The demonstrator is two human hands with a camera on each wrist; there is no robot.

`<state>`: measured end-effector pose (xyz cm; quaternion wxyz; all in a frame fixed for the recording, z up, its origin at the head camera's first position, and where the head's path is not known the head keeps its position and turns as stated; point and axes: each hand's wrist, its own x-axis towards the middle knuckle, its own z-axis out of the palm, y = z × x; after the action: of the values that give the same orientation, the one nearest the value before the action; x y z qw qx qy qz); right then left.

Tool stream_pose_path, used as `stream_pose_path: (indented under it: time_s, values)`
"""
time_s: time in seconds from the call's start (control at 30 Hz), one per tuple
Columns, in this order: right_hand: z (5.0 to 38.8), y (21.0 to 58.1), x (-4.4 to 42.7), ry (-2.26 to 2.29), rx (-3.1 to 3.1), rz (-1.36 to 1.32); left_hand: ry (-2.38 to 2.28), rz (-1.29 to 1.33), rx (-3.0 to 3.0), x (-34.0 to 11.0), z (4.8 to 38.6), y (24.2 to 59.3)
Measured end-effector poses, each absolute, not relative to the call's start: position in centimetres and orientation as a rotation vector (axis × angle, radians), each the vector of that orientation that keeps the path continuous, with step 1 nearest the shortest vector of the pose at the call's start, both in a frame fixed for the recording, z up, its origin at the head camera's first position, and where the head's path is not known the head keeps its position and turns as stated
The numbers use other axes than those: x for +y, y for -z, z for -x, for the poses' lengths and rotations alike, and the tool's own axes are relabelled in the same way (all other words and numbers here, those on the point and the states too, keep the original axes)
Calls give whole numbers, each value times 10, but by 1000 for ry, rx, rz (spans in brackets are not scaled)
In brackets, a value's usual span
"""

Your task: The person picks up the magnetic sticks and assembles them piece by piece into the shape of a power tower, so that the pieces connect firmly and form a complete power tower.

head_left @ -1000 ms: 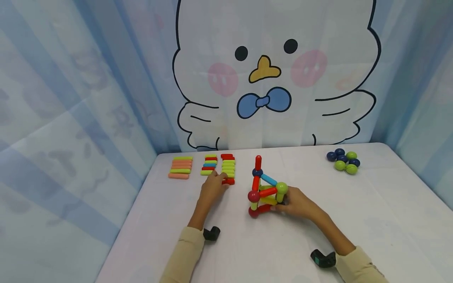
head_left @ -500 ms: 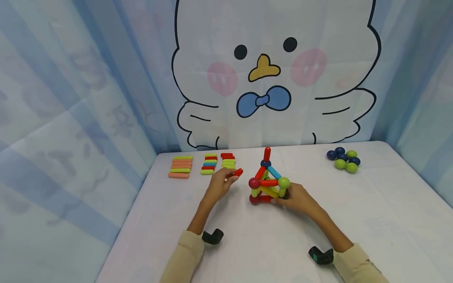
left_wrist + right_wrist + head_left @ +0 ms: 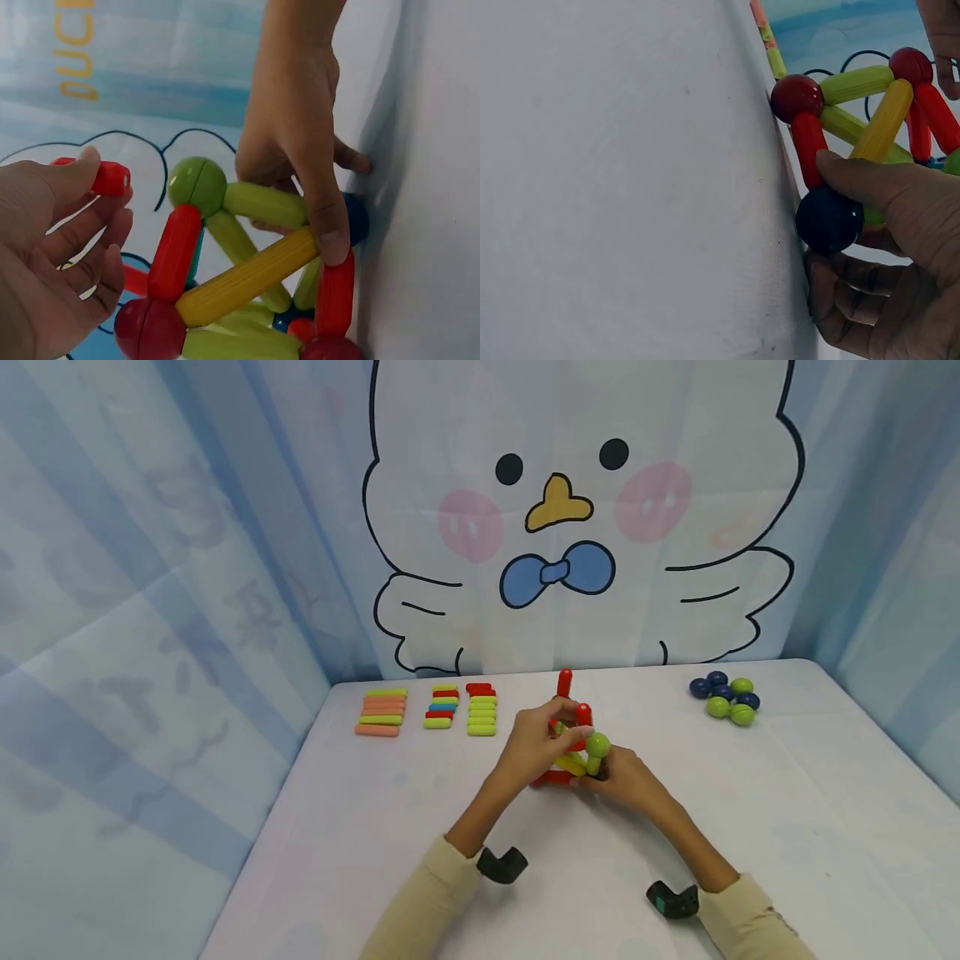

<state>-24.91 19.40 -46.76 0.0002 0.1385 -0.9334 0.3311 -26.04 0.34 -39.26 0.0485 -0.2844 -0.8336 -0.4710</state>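
My left hand (image 3: 534, 745) pinches a short red rod (image 3: 112, 178) between thumb and fingers, above the ball-and-rod structure (image 3: 247, 276). This structure joins red, green, yellow and blue rods with coloured balls. In the left wrist view a green ball (image 3: 197, 184) at its corner sits just beside the held rod, apart from it. My right hand (image 3: 630, 783) grips a lower corner, the thumb on a red rod (image 3: 808, 146) by a dark blue ball (image 3: 829, 219). From the head view, my left hand hides part of the structure; one red rod (image 3: 565, 682) sticks up behind it.
At the table's back left, loose rods lie in columns: orange and green (image 3: 382, 713), mixed colours (image 3: 442, 705), red and green (image 3: 482, 710). Dark blue and green balls (image 3: 724, 697) cluster at the back right. A printed curtain (image 3: 555, 627) hangs behind the table.
My left hand took a red rod from the front of the right-hand column and carried it right to the structure. My right hand moved the structure slightly away and turned it.
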Motion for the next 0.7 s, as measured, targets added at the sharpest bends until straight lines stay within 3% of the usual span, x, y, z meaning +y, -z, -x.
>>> stream_pose_path:
  time_s: [0.7]
  values:
    - [249,471,195,-999,-2934,-504,1025,875,-2638,25,263,401]
